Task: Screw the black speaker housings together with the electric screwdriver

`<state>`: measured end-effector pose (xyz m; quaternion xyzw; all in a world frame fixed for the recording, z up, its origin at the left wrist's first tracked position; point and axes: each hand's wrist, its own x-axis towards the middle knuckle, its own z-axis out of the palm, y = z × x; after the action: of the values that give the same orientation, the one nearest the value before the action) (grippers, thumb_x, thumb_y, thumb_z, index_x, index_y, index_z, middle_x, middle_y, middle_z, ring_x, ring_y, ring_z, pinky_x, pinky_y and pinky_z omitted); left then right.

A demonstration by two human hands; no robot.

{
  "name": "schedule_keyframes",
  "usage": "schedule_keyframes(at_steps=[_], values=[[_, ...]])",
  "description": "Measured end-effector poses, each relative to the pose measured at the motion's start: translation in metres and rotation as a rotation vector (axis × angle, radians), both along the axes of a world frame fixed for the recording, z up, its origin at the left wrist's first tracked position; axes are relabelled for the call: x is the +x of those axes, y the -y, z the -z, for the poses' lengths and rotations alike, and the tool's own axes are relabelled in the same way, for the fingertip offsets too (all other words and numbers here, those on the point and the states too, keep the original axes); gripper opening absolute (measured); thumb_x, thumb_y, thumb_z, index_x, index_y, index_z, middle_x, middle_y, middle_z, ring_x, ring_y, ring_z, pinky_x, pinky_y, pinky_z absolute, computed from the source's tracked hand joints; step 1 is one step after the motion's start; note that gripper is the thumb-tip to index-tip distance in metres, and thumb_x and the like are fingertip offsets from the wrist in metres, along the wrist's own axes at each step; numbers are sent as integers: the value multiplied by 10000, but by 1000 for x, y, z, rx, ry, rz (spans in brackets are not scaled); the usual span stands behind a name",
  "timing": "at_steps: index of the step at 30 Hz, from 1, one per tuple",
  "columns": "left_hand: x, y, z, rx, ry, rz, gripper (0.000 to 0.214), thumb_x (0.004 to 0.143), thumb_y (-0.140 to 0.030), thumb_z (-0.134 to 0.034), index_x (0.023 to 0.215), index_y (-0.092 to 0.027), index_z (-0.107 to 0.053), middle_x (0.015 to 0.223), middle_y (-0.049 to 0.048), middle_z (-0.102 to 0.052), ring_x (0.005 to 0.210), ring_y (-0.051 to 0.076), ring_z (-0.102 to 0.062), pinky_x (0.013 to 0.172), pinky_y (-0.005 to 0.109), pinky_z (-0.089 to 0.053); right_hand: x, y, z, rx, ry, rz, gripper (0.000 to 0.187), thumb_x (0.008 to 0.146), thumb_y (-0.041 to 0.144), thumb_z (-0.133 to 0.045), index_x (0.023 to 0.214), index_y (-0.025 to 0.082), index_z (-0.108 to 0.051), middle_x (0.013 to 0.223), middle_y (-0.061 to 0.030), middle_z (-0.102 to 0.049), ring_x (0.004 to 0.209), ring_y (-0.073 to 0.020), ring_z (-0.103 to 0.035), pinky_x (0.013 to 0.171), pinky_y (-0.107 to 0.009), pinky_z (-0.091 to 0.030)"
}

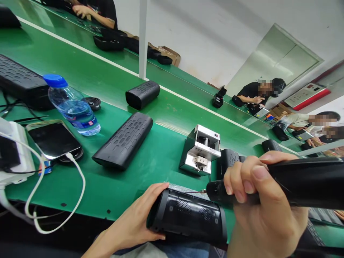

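Note:
My left hand (135,222) is wrapped around the left end of a black cylindrical speaker body (188,216), held low near the table's front edge. My right hand (264,209) is closed around a black electric screwdriver (301,182). Its thin bit (197,192) touches the top of the speaker body. A small silver screw feeder (200,150) stands just beyond on the green table (150,161).
A long black grille cover (123,140) and a shorter speaker (142,94) lie on the table. A water bottle (71,105), a phone (53,139) with a white cable (77,193) and a white device (12,150) sit at left. Other people work at the far right and top left.

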<state>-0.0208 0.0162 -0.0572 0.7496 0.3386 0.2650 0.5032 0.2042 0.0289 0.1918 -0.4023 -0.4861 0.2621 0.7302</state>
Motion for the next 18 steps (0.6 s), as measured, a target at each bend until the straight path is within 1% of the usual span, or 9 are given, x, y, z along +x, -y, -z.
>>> schedule_keyframes(at_steps=[3,6,9,11,15,18], values=[[1,0,0,-7,11,0,1549,672,-29,-1124,1797,-590,-220,1845,62,-437,1674,448,-531,1397,636,-503,-4,0,8,-23,18,-22,201,984,188,-870,1070,245,-698,651,103,-576,448,-92,-539,467,-218,-508],[2,0,2,-11,40,4,1570,665,-31,-1138,1790,-611,-210,1835,57,-445,1666,445,-539,1389,637,-513,-10,-2,26,-63,40,-31,194,1030,205,-857,1123,259,-695,715,95,-619,476,-96,-577,495,-234,-551],[3,0,4,-4,81,10,1557,653,-60,-1159,1788,-598,-238,1813,59,-468,1662,445,-539,1394,629,-510,-17,-4,45,-89,45,-73,185,1056,192,-831,1096,272,-668,736,96,-618,504,-95,-592,513,-225,-561],[3,-1,4,-5,95,13,1527,649,-62,-1159,1786,-569,-275,1800,72,-483,1662,453,-535,1399,637,-502,-20,-5,53,-76,35,-101,193,1058,186,-825,1065,271,-652,722,101,-594,501,-90,-575,510,-213,-552],[3,-3,5,-10,113,16,1482,665,-85,-1156,1798,-518,-305,1795,108,-488,1659,486,-528,1391,665,-504,-20,-6,56,-49,33,-155,191,1066,163,-796,1050,273,-640,706,103,-571,500,-80,-530,516,-198,-542],[4,-3,4,-2,124,22,1531,641,-68,-1168,1794,-545,-281,1805,95,-479,1660,477,-530,1389,659,-510,-18,-7,55,-35,47,-179,188,1080,148,-764,1071,281,-631,697,106,-562,502,-83,-523,522,-192,-530]])
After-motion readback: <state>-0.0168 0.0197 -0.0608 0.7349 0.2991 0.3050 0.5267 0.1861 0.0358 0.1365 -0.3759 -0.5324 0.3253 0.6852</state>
